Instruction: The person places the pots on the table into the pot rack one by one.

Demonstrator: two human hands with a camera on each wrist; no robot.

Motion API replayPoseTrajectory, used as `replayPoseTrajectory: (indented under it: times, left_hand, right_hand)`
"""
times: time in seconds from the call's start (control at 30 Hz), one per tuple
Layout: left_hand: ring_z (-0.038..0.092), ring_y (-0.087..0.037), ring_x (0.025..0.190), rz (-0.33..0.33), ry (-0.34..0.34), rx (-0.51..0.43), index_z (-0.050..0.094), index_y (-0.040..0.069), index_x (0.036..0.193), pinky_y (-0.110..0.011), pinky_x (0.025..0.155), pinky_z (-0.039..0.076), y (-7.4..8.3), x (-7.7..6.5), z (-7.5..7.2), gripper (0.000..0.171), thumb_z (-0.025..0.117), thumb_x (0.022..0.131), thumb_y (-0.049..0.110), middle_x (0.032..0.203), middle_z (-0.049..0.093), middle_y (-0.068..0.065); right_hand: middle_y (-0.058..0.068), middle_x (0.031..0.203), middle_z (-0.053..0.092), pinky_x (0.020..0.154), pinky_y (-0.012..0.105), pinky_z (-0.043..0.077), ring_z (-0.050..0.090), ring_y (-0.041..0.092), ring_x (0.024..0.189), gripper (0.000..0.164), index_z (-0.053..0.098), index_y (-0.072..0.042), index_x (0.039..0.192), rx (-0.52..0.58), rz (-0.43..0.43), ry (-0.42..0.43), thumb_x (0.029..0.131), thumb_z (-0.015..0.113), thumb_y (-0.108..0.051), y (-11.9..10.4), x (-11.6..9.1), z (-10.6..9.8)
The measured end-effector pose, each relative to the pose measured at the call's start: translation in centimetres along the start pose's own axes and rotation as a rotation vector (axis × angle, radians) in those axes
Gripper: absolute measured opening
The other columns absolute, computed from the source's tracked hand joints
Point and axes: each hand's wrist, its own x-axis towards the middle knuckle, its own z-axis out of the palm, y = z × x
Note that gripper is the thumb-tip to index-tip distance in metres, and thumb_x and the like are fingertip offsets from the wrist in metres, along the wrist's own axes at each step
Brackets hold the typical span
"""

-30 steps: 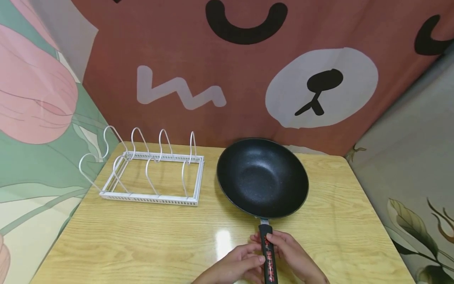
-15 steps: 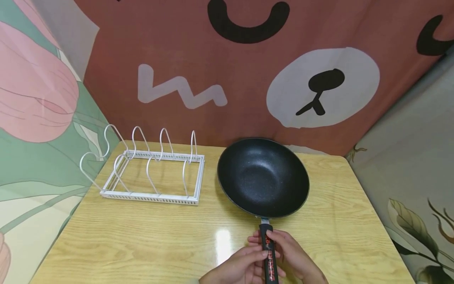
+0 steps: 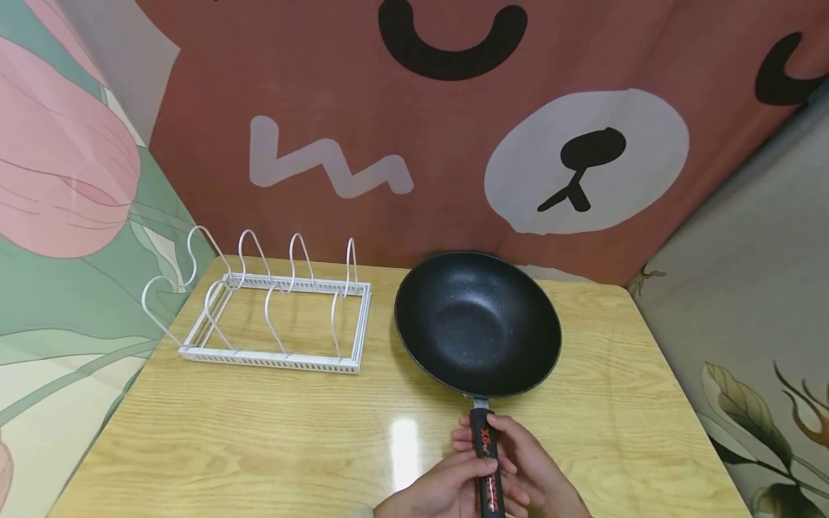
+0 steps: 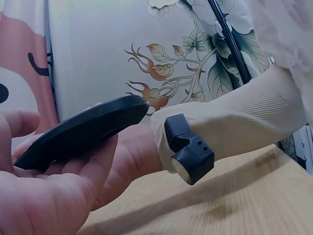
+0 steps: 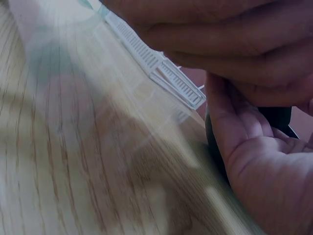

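Observation:
A black wok (image 3: 478, 324) with a deep, dark interior is on the right of the head view, its handle (image 3: 486, 450) pointing towards me. My left hand (image 3: 445, 487) grips the handle's lower part, thumb on top and fingers reaching beneath. Higher up, my right hand (image 3: 536, 460) holds the same handle from the right, its thumb at the upper edge and its fingertips showing on the left side. In the left wrist view the handle's black end (image 4: 93, 125) rises over the fingers of my left hand (image 4: 49, 203). Much of the handle's underside is hidden.
A white rack (image 3: 272, 360) with several wire loops stands left of the wok on the wooden table (image 3: 259, 432). Behind the table hangs a brown bear-print cloth (image 3: 311, 86). Patterned cloths flank both sides.
My left hand has slid slightly right, and its thumb now lies further over the handle. The wok and the right hand stay in nearly the same place.

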Motion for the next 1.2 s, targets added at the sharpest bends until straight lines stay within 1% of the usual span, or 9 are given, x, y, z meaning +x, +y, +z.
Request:
replayPoseTrajectory:
  times: [0.1,0.27,0.37,0.47,0.57,0.73,0.83,1.0,1.2]
  left_hand:
    - [0.068,-0.014,0.109,0.015,0.004,-0.008,0.049,0.011,0.126,-0.032,0.099,0.051,-0.2,0.0,0.1,0.023,0.037,0.111,0.023,0.113,0.071,0.001]
    - [0.067,-0.01,0.109,-0.043,0.037,-0.052,0.047,0.017,0.123,-0.029,0.099,0.049,-0.6,0.0,0.3,0.023,0.035,0.109,0.03,0.114,0.07,0.005]
    - [0.066,-0.01,0.11,-0.042,0.037,-0.08,0.047,0.017,0.124,-0.029,0.1,0.048,-0.9,0.0,0.3,0.025,0.033,0.109,0.031,0.114,0.069,0.006]
    - [0.066,-0.011,0.109,-0.018,0.041,-0.11,0.05,0.016,0.125,-0.029,0.099,0.048,-1.2,-0.2,0.4,0.027,0.032,0.109,0.03,0.113,0.069,0.005]
    - [0.066,-0.012,0.106,0.004,0.065,-0.129,0.053,0.016,0.123,-0.03,0.098,0.049,-1.4,-0.3,0.4,0.028,0.034,0.108,0.029,0.11,0.069,0.004]
    - [0.067,-0.012,0.098,0.028,0.095,-0.135,0.058,0.018,0.115,-0.03,0.096,0.049,-1.4,0.0,0.5,0.028,0.035,0.105,0.029,0.101,0.069,0.005]
    - [0.066,-0.011,0.093,0.04,0.099,-0.148,0.06,0.02,0.11,-0.027,0.092,0.049,-1.5,0.2,0.6,0.027,0.035,0.104,0.029,0.094,0.068,0.007]
    - [0.059,-0.009,0.083,0.046,0.096,-0.175,0.059,0.023,0.103,-0.024,0.087,0.046,-1.9,0.7,0.8,0.021,0.038,0.102,0.029,0.083,0.059,0.009]
    - [0.05,-0.006,0.073,0.075,0.088,-0.192,0.058,0.024,0.101,-0.019,0.078,0.042,-2.2,1.1,1.0,0.019,0.04,0.102,0.03,0.078,0.052,0.01]
  right_hand:
    - [0.014,0.13,0.065,0.11,0.037,0.042,0.064,0.024,0.12,0.045,0.055,0.0,0.136,0.049,-0.016,-0.023,0.113,0.021,-0.02,0.0,0.2,0.1]
    - [0.013,0.126,0.066,0.108,0.033,0.044,0.066,0.021,0.115,0.046,0.054,0.001,0.136,0.138,-0.036,-0.049,0.113,0.019,-0.018,0.0,0.7,0.1]
    - [0.013,0.124,0.066,0.106,0.032,0.046,0.067,0.02,0.112,0.045,0.054,0.001,0.135,0.155,-0.036,-0.042,0.113,0.02,-0.017,0.0,0.7,0.2]
    - [0.011,0.122,0.065,0.102,0.029,0.048,0.066,0.02,0.11,0.044,0.053,0.0,0.136,0.152,-0.033,-0.031,0.113,0.02,-0.017,-0.1,0.8,0.3]
    - [0.01,0.121,0.064,0.097,0.027,0.05,0.065,0.019,0.109,0.044,0.053,0.0,0.136,0.142,-0.03,-0.011,0.113,0.02,-0.017,-0.3,0.9,0.5]
    - [0.008,0.116,0.061,0.09,0.025,0.052,0.064,0.016,0.104,0.04,0.054,-0.002,0.134,0.101,-0.03,0.048,0.112,0.025,-0.017,-0.4,1.3,0.9]
    - [0.006,0.113,0.058,0.09,0.025,0.051,0.063,0.015,0.101,0.036,0.055,-0.005,0.132,0.055,-0.032,0.082,0.112,0.028,-0.017,-0.4,1.4,1.2]
    - [0.001,0.106,0.056,0.088,0.025,0.05,0.062,0.014,0.096,0.032,0.055,-0.01,0.128,0.0,-0.036,0.126,0.112,0.03,-0.02,-0.4,1.4,1.7]
    - [-0.002,0.1,0.057,0.081,0.023,0.051,0.062,0.012,0.09,0.028,0.056,-0.012,0.123,0.015,-0.013,0.176,0.111,0.033,-0.022,-0.6,1.4,1.9]
